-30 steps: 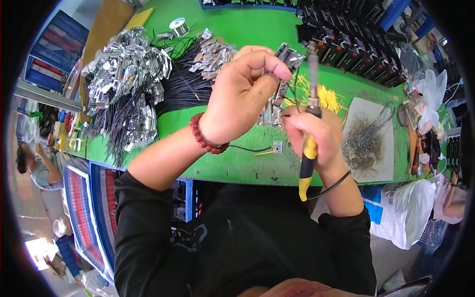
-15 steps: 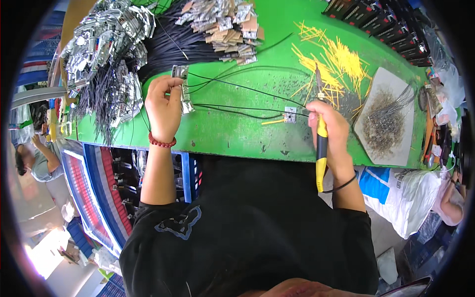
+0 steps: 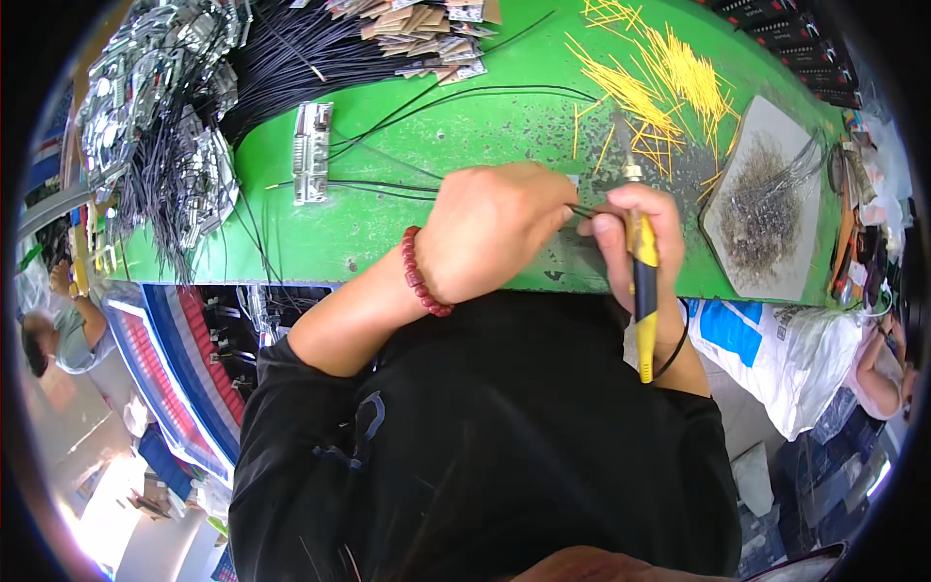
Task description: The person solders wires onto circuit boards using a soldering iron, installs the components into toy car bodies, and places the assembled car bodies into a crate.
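Note:
My right hand (image 3: 650,228) is wrapped round a yellow-and-black soldering iron (image 3: 644,276), its tip pointing away from me. Its thumb and forefinger also meet a thin black wire (image 3: 580,208). From the left, my left hand (image 3: 504,218) reaches across with fingers closed on that wire, close to the right fingertips. Behind the left hand, a small pale piece is mostly hidden. A silvery slotted metal part (image 3: 312,153) lies on the table, with black wires (image 3: 383,187) running from it toward my hands.
On the green table (image 3: 407,257) are a heap of metal parts with wires (image 3: 160,107), a bundle of black cables (image 3: 291,68), yellow tubes (image 3: 679,82), and a grey board with dark debris (image 3: 761,218). Black boxes (image 3: 805,48) stand far right. Another person (image 3: 73,325) is at left.
My left hand has let go of the slotted metal part and moved right to the wire by my right hand. The metal part now lies farther left in view. The iron stays held.

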Tool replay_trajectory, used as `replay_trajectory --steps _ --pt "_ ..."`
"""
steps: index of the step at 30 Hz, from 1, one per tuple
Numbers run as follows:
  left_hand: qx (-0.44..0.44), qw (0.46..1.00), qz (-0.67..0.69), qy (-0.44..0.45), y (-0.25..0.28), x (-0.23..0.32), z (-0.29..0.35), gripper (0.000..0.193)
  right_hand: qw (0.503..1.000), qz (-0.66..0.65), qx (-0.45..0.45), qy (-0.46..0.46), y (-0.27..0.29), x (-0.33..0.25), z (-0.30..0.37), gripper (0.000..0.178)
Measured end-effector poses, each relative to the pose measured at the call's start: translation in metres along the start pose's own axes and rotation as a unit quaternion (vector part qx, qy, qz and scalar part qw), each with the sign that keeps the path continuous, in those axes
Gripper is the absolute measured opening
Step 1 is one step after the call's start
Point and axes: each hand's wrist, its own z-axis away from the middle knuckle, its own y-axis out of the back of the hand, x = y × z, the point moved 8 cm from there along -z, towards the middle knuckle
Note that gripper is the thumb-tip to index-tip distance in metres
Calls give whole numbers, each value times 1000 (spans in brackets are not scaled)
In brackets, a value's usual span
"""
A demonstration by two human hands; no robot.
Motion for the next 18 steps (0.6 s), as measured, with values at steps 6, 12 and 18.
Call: replay_trajectory --steps 6,12,18 --pt "107 989 25 -102 10 13 1 11 997 64 32 1 13 4 -3 25" --pt "87 995 -22 -47 0 1 1 10 992 44 87 77 18 -1 -8 30" --pt "88 994 -50 -42 0 -1 4 9 986 106 31 121 14 -15 2 41"
